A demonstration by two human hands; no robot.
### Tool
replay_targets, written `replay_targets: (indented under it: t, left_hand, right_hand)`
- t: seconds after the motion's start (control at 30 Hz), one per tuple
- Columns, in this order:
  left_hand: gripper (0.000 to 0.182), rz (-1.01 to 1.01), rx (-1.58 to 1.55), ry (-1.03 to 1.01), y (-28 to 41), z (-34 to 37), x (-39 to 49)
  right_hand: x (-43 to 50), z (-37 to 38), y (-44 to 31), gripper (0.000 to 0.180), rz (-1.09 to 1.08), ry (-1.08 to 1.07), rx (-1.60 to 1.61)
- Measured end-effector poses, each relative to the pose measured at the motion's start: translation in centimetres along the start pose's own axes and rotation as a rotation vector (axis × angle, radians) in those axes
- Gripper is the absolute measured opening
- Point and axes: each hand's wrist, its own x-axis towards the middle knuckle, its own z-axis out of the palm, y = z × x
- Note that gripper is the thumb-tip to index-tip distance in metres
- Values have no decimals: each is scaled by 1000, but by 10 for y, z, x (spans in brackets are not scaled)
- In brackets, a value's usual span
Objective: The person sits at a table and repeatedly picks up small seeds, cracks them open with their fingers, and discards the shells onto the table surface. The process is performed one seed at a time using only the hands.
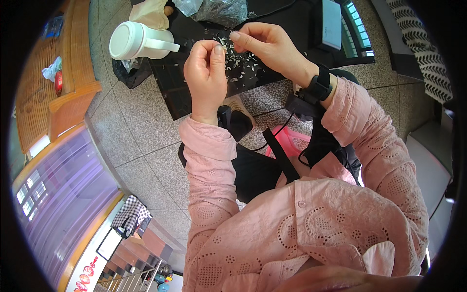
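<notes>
Over a glossy black tabletop point(171, 84), my left hand point(208, 65) is raised with thumb and forefinger pinched together; whether something tiny is between them cannot be made out. Just to its right, my right hand point(268, 45) also has thumb and fingertips together, with any small item there too small to tell. The two hands do not touch. Small pale seeds or shells point(237, 67) lie scattered on the black surface beneath and between them. A clear plastic bag of dark striped seeds point(222, 12) rests at the far edge.
A white lidded mug point(157, 42) lies to the left, near a beige bag point(149, 14) and a black plastic bag point(129, 73). At the table's right stands a pale box point(330, 25). A pink plastic stool or basket point(288, 140) shows between the legs, beside black cables.
</notes>
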Motion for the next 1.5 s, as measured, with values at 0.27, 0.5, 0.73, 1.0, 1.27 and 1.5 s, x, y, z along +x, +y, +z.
replay_targets:
  t: [0.27, 0.5, 0.73, 1.0, 1.27, 1.5]
  left_hand:
    - [17, -276, -411, -172, 11, -3, -1]
    - [21, -418, -592, -267, 13, -5, -1]
    - [17, -400, -11, -55, -1, -8, 5]
    - [12, 76, 793, 28, -28, -8, 14]
    - [11, 105, 831, 1, -38, -3, 36]
    - [14, 160, 922, 11, -36, 6, 44]
  right_hand:
    - [7, 3, -2, 14, -353, -5, -59]
    - [3, -1, -6, 11, -405, -5, -181]
    - [-18, 7, -56, 13, -139, -128, 376]
    - [-75, 42, -139, 17, -457, -620, 1090]
    - [-53, 21, -104, 15, -39, -488, 618]
    - [-7, -20, -9, 12, -263, 127, -739]
